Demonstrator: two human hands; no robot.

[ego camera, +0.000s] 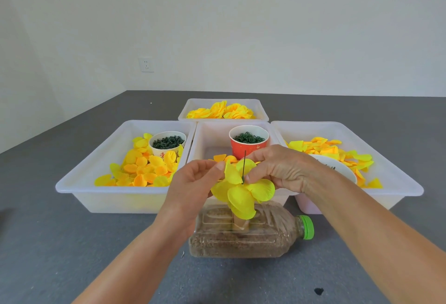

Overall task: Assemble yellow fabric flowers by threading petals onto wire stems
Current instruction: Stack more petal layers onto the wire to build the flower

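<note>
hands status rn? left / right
Left hand: pinching a yellow petal on the wire stem.
Right hand: fingers curled, gripping the petal cluster at the stem.

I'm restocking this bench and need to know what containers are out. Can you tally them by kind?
White plastic trays: 4 (left, middle, right, far)
Paper cups of green parts: 2 (white, red)
White bowl: 1
Plastic bottle lying on its side: 1
Total: 8

Bright, even daylight (edges bowed)
</note>
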